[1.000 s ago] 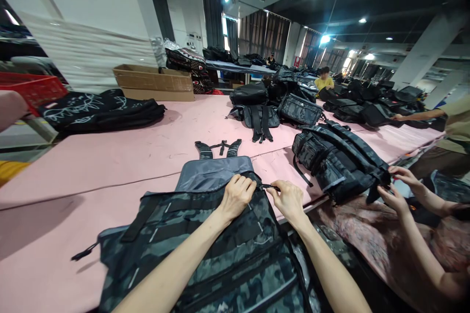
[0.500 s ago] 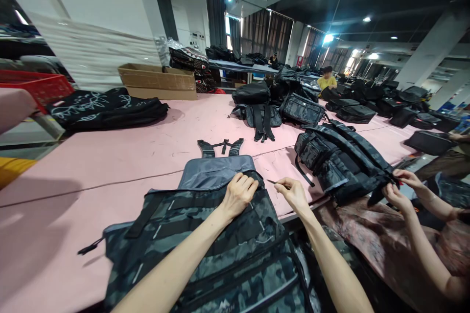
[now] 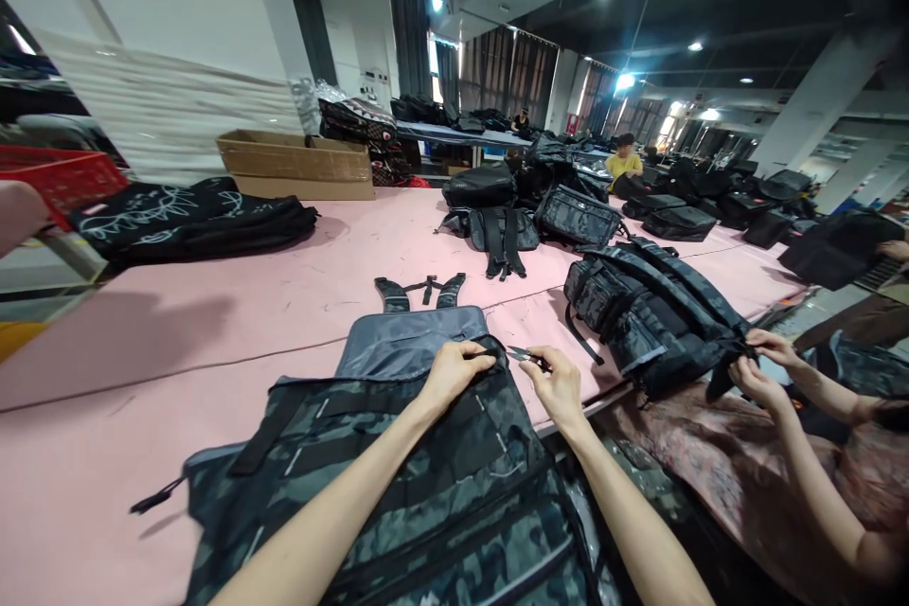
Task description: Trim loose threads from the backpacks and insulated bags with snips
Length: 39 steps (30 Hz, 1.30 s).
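A dark camouflage backpack lies flat on the pink table in front of me, its grey lining folded open at the far end. My left hand is closed, pinching the bag's upper edge. My right hand is closed round small thread snips, whose tips point at that same edge, right next to my left fingers.
A second camouflage backpack lies at the right, where a co-worker's two hands work at its corner. More dark bags, a black printed bag and a cardboard box sit further back. A person in yellow is far off.
My right hand drew back from the bag's edge with the snips, then brought them close to it again. My left hand has kept its pinch on the edge.
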Tool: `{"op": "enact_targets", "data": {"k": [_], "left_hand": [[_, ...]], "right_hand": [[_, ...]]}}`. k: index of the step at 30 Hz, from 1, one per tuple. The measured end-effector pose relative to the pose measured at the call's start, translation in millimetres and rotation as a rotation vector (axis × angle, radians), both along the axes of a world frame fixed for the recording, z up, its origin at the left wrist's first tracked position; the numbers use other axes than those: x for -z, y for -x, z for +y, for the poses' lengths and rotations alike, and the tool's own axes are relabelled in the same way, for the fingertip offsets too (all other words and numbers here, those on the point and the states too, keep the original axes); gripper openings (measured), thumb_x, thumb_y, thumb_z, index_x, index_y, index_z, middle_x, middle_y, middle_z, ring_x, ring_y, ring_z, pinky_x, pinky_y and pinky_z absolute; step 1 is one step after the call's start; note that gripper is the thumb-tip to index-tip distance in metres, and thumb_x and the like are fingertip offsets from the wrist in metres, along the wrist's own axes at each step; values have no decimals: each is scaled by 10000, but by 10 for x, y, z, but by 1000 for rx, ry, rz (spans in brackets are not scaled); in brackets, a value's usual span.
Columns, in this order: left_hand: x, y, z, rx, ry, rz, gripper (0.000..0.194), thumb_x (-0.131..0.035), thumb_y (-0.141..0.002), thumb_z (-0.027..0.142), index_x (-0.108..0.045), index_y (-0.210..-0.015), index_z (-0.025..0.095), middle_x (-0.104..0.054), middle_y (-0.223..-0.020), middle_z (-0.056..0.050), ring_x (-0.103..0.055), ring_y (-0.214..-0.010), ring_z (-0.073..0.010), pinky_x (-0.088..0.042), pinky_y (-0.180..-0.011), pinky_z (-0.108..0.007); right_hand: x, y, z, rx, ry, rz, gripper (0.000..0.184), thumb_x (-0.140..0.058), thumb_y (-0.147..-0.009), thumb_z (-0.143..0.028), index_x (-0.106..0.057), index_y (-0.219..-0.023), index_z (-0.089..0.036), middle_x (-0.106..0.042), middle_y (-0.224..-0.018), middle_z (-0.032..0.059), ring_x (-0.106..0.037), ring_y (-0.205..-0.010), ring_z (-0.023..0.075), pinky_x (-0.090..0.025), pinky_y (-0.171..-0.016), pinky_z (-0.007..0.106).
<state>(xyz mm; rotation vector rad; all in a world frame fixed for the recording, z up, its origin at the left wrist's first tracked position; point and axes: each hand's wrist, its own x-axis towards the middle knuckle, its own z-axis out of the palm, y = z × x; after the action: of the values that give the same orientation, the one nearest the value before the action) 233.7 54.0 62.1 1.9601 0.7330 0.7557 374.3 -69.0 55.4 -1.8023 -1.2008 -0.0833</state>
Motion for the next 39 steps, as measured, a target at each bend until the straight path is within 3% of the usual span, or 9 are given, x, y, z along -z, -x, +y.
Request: {"op": "enact_targets", "data": {"k": [7, 13, 17, 20, 22, 25, 28, 33, 39], "left_hand": [[-44, 34, 26, 31, 205, -25, 223, -602, -594, 339, -644, -624, 122, -571, -558, 5, -480, -535, -128, -353, -512, -226], [-71, 28, 13, 43, 271, -52, 203, -616, -567, 331, -636, -579, 129, -562, -523, 16, -478, -519, -128, -342, -513, -229], [-67, 40, 13, 43, 283, -67, 196, -639, -557, 324, -631, -584, 130, -569, -540, 14, -487, -520, -125, -349, -509, -224], [-66, 62, 36, 18, 292, -100, 232, -609, -618, 367, -609, -628, 135, -583, -564, 9, -520, -527, -125, -389, -537, -228], [-55, 69, 61, -2, 291, -133, 269, -561, -669, 401, -599, -733, 143, -623, -653, -6, -565, -566, -132, -429, -585, -242], [-24, 67, 86, -5, 265, -156, 308, -548, -685, 404, -582, -856, 149, -656, -807, -36, -613, -636, -151, -461, -648, -270], [-2, 76, 80, 15, 194, -113, 254, -555, -689, 359, -593, -830, 150, -661, -820, -44, -622, -707, -176, -462, -694, -286], [-25, 136, 44, 190, 12, 80, 173, -536, -677, 225, -656, -794, 182, -682, -816, -25, -607, -782, -180, -447, -727, -270], [-33, 136, -19, 328, -101, 146, 179, -543, -716, 271, -692, -779, 194, -666, -834, -33, -598, -809, -170, -434, -756, -260]], "right_hand": [[-70, 115, 112, -71, -28, -177, 151, -584, -797, -320, -660, -852, -201, -659, -771, 32, -578, -742, 166, -394, -672, 252], [-3, 60, 145, -89, -2, 220, 151, -574, -778, -321, -650, -824, -198, -663, -772, 13, -587, -699, 158, -408, -633, 241], [4, 30, 155, -113, -14, 282, 162, -625, -718, -326, -653, -820, -203, -643, -778, 13, -556, -734, 163, -394, -694, 257], [-1, -24, 166, -116, -66, 455, 174, -585, -730, -345, -630, -763, -180, -614, -744, 14, -530, -715, 155, -391, -687, 260], [10, -47, 172, -189, -54, 522, 206, -590, -712, -352, -624, -799, -168, -593, -720, 2, -518, -679, 140, -392, -653, 249], [42, -25, 178, -392, 57, 655, 265, -678, -620, -303, -630, -836, -156, -555, -684, -23, -468, -621, 107, -355, -601, 224], [76, 22, 180, -535, 132, 800, 192, -693, -598, -279, -616, -704, -139, -506, -634, -33, -413, -589, 83, -304, -570, 210], [144, 10, 164, -588, 159, 918, 263, -684, -616, -367, -636, -726, -133, -405, -535, -55, -296, -485, 57, -184, -470, 205], [216, -23, 172, -550, 166, 1041, 318, -714, -577, -397, -647, -742, -134, -373, -500, -68, -256, -437, 42, -151, -443, 204]]}}
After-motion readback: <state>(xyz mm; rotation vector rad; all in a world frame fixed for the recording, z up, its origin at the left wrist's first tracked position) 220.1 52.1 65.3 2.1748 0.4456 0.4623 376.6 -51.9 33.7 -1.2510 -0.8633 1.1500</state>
